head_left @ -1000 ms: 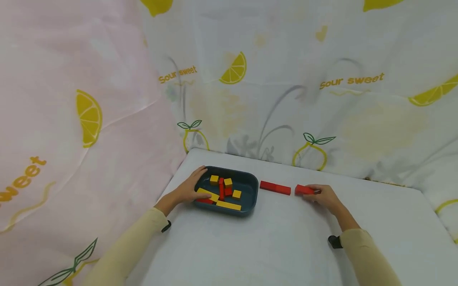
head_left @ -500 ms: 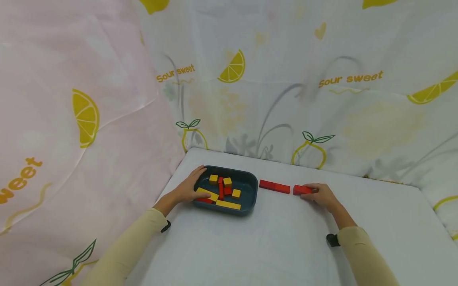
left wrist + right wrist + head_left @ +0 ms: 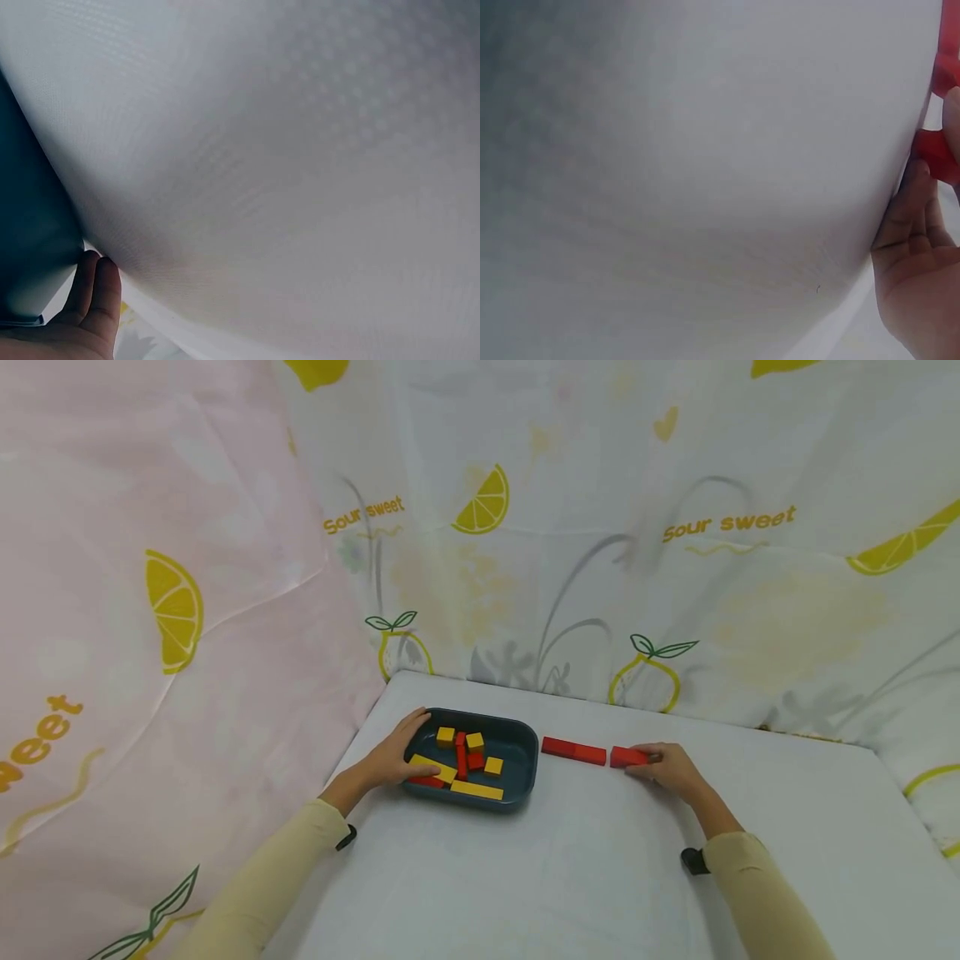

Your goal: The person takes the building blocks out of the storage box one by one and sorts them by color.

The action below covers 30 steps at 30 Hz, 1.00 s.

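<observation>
At the left end of a dark blue tray (image 3: 517, 802), my left hand (image 3: 393, 758) grips the wall, with its thumb over the rim by a yellow block (image 3: 431, 768). In the left wrist view, two fingers (image 3: 101, 296) lie along the tray's outer side. My right hand (image 3: 673, 768) pinches a red block (image 3: 626, 757) between thumb and fingers, low over the white table. Just left of it, a narrow gap away, two red blocks (image 3: 573, 750) lie end to end in a straight row. The right wrist view shows the pinched red block (image 3: 937, 154) partly behind the thumb.
Inside the tray lie several yellow and red blocks, among them a yellow cube (image 3: 492, 767) and a long yellow block (image 3: 477, 790). The white table (image 3: 562, 877) meets a lemon-printed cloth (image 3: 570, 568) at the back and a pink one (image 3: 247, 677) at the left.
My right hand has slid the red block slightly left, narrowing the gap to the row. The left hand and tray hold their places; the head view has shifted a little.
</observation>
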{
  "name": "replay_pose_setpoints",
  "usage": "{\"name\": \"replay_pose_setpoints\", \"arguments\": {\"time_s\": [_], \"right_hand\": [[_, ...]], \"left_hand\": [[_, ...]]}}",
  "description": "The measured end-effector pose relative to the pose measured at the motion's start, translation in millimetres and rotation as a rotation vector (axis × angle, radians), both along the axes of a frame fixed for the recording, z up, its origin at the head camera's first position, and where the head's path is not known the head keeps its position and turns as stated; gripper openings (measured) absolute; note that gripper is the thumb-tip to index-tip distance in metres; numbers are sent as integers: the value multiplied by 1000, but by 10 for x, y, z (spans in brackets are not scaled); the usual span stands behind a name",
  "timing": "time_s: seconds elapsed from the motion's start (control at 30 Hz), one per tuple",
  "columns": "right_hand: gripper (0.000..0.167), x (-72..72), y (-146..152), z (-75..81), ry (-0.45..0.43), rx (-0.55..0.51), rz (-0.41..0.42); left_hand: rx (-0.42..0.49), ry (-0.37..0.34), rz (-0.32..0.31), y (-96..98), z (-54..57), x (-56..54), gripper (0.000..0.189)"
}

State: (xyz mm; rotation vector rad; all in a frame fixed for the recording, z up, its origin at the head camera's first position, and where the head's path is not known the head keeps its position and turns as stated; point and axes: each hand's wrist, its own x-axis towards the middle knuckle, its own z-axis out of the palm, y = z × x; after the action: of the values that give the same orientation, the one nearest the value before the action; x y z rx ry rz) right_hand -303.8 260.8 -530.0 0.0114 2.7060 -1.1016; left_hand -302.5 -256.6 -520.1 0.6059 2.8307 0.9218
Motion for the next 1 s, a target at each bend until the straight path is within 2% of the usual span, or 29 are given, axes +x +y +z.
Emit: {"name": "replay_pose_setpoints", "arguments": {"time_s": [0.23,0.4,0.7,0.83,1.0], "right_hand": [[58,-36,-21,3,33,17,45],[59,-40,-28,-8,19,14,25],[59,71,-65,-53,-23,15,-31],[56,99,-77,-65,3,25,-21],[53,51,-85,-13,48,26,-9]], "left_hand": [[17,9,9,-5,-14,6,106],[14,7,11,-1,-21,-21,107],[11,-14,9,3,-85,51,106],[9,-8,4,-7,-96,67,106],[15,13,12,-5,-51,18,107]]}}
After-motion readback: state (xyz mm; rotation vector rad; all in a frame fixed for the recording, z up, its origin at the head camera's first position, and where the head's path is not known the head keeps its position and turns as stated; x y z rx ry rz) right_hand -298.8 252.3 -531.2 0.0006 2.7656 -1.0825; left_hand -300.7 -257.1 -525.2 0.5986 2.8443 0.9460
